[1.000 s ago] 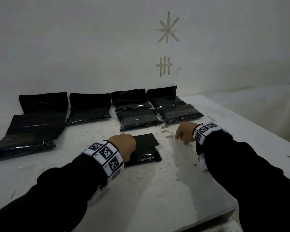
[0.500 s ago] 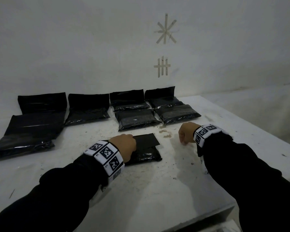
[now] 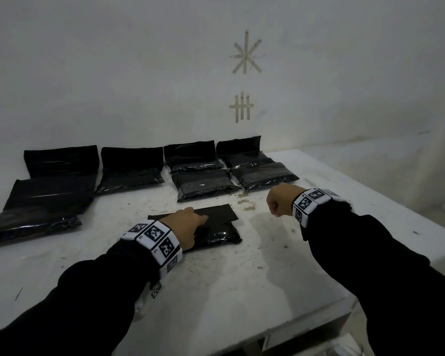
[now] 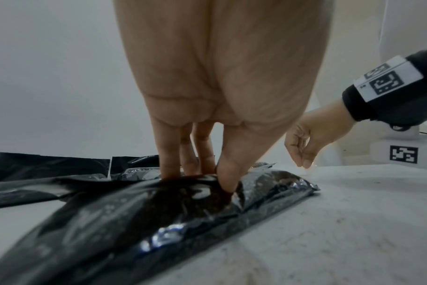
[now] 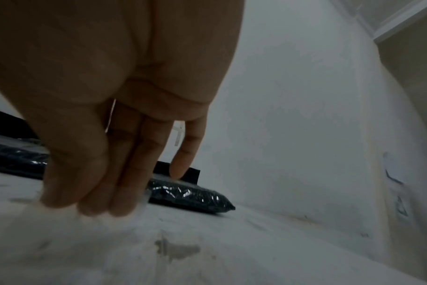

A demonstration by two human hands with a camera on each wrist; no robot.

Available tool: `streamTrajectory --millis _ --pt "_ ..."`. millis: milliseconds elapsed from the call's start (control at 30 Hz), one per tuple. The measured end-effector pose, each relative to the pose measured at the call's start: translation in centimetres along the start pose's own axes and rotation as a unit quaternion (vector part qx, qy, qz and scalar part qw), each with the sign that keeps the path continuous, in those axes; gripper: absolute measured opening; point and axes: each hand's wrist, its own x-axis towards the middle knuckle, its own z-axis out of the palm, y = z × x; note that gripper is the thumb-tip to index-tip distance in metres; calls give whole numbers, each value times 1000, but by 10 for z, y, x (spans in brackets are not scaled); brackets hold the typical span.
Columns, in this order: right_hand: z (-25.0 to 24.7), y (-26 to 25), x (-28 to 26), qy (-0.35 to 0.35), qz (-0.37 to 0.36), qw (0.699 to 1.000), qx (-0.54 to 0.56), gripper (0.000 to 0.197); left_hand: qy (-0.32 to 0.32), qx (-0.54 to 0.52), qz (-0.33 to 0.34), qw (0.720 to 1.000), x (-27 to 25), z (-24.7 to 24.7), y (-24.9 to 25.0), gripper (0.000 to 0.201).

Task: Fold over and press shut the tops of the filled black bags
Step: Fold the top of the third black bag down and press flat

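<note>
Dim white wall (image 3: 113, 73), tape marks (image 3: 246, 56), stained table (image 3: 216, 291)

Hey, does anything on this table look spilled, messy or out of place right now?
Yes. Brownish crumbs and smudges lie on the white table, between the bag under the left hand and the back rows, looking like spilled filling. The far-left bag lies askew.

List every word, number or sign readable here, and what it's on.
No readable words anywhere.
Left wristband: square code patterns; tiny characters too small to read.
Right wristband: the same.
Wall tape: a star and a crossed tally, no letters.
Black bags: no print visible.
</note>
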Motion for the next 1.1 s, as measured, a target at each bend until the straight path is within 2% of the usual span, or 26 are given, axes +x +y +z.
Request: streamTrajectory --millis 133,300,567,700,800,900,967,1000,1100 --pt "-11 -5 -10 -1 -4 999 -48 17 14 0 -7 1000 -3 4 2 54" --pt "-15 -11 -22 36 12 996 -86 19 28 5 -13 1000 -5 8 1 53" --pt "-28 -29 -27 22 8 988 -150 19 31 33 -15 999 -10 9 1 50" --pt "-40 -45 -27 3 27 988 -155 21 24 41 -15 999 -11 7 3 49" --pt "-52 -50 -32 26 27 991 -132 24 28 44 -16 999 -12 8 3 49" --pt "-63 -56 -37 9 28 989 -146 10 42 35 -23 998 -11 9 2 46" --pt "-68 -60 -37 -20 21 988 -154 28 52 16 -33 998 -9 10 0 45" --pt "-70 -61 -37 -26 16 988 -149 29 51 6 -34 998 -9 10 0 46" --pt "-78 -65 -43 -2 -1 990 -142 17 40 -10 -30 999 -9 11 1 46"
